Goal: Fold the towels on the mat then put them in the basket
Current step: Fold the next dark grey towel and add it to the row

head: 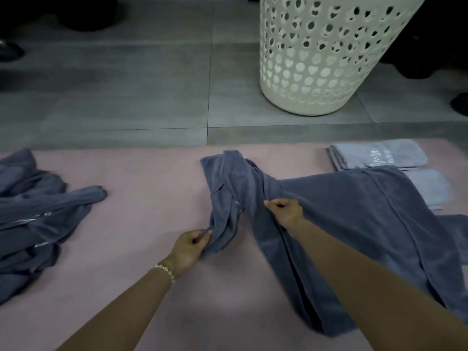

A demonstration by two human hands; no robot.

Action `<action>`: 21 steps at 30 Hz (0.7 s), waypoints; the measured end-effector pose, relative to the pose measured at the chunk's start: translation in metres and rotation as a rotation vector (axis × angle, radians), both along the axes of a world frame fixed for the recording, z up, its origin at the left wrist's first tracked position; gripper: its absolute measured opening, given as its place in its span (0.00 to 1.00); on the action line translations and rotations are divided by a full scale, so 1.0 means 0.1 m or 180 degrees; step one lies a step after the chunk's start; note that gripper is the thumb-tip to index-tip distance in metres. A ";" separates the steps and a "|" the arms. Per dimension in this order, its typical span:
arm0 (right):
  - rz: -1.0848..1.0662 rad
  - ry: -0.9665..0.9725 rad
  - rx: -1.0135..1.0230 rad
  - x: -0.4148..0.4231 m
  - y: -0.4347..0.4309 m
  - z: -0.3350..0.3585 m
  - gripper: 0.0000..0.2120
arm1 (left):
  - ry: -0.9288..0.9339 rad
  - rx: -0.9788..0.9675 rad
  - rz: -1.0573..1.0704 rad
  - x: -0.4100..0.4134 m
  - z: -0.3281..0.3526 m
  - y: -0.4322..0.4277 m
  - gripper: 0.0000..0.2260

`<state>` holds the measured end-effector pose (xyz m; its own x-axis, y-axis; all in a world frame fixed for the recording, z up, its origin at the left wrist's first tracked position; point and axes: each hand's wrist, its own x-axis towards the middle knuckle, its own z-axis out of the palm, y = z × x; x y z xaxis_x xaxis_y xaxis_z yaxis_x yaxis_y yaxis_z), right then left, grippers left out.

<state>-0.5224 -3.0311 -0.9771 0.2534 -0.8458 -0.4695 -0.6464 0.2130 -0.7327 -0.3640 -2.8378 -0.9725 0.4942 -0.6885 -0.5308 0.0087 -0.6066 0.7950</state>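
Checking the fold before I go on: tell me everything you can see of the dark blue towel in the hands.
The dark blue towel looks like soft terry with a stitched seam line across it. It lies rumpled and partly spread on the pink mat, its left end bunched and twisted. The left hand grips that bunched end; the right hand pinches a fold near its middle. Its far right edge overlaps the folded pale towels.

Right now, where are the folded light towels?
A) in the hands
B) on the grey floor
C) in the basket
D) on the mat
D: the light towels lie stacked on the mat, just right of the dark towel.
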 end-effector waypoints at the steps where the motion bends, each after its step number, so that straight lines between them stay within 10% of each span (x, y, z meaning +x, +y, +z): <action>1: -0.0140 -0.0429 0.0059 0.03 0.02 0.04 0.09 | 0.0207 -0.0106 0.0205 0.02 0.03 0.00 0.10; 7: 0.0255 -0.2421 0.1136 0.16 0.11 0.73 0.13 | 0.0559 -0.0898 0.1369 0.48 0.47 0.08 0.15; 12: 0.1809 -0.1647 0.1890 0.01 0.78 0.90 0.25 | 0.0346 -0.1065 0.1788 1.07 0.62 0.53 0.15; 15: 0.2860 -0.0503 0.2093 -0.05 1.06 0.77 0.12 | -0.0136 -0.0472 0.2055 1.17 0.41 0.93 0.12; 18: 0.2618 -0.0421 0.1444 0.06 1.03 0.61 0.07 | -0.1354 0.0327 0.1789 1.06 0.21 1.13 0.18; 21: 0.1762 -0.0859 0.0709 0.27 0.89 0.46 0.08 | -0.1289 0.0010 0.1154 0.85 0.27 0.93 0.14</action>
<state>-0.4952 -2.9420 -0.9310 0.7570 -0.4463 -0.4773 -0.5036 0.0670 -0.8613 -0.2786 -2.7453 -0.9451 0.8651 -0.4346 -0.2503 -0.0887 -0.6239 0.7765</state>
